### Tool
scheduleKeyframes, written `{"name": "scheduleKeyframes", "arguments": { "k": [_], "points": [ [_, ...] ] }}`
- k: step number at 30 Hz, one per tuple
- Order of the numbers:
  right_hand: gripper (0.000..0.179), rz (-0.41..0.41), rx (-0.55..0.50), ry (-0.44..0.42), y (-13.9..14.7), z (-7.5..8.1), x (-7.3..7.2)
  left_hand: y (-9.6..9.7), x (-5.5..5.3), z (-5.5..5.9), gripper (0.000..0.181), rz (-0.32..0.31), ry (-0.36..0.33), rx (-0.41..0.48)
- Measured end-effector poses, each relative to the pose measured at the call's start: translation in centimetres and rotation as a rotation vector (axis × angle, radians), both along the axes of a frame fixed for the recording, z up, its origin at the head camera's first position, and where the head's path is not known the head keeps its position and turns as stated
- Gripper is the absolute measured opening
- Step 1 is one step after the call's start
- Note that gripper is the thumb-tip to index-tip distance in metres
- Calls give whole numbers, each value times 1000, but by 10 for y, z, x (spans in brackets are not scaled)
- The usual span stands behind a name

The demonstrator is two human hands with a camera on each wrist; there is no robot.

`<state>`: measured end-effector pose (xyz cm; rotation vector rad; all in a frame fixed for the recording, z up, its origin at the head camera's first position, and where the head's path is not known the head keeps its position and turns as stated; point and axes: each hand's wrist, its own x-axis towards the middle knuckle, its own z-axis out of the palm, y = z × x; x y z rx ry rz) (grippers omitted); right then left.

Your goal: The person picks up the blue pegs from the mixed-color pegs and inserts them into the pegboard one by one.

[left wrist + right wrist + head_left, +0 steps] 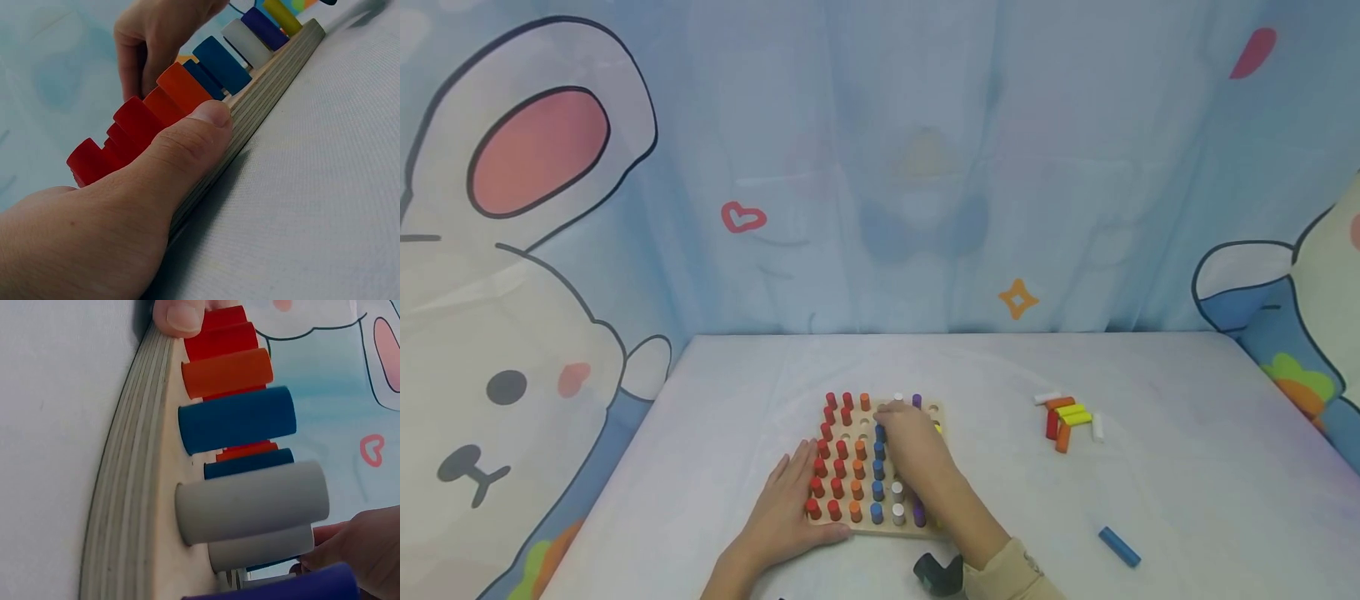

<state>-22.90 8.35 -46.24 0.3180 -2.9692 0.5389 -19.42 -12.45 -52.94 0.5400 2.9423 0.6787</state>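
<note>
A wooden pegboard carries upright columns of red, orange, blue, white and purple pegs. My left hand rests along its left side, fingers straight, with the thumb lying on the near edge. Over the upper middle of the board, my right hand has its fingers bent down at the blue column. In the right wrist view its fingertips meet a blue peg, which they appear to pinch; most of that peg is hidden behind white pegs.
On the table to the right lies a loose group of white, orange, red and yellow pegs. A single blue peg lies nearer the front. A dark object sits by the right sleeve. A printed curtain hangs behind the table.
</note>
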Motion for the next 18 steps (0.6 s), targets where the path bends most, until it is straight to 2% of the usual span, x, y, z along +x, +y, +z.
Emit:
{"name": "scheduleKeyframes", "arguments": {
  "k": [4, 9, 13, 18],
  "points": [
    [32, 5, 66, -6, -3, -1, 1, 0, 0, 0, 123, 3, 2, -7],
    [36, 25, 116, 29, -4, -4, 3, 1, 0, 2, 124, 4, -1, -6],
    [37, 32, 105, 19, -4, -4, 3, 0, 0, 2, 124, 3, 0, -8],
    [37, 34, 30, -19, 1, -5, 0, 0, 0, 1, 123, -7, 6, -9]
  ]
}}
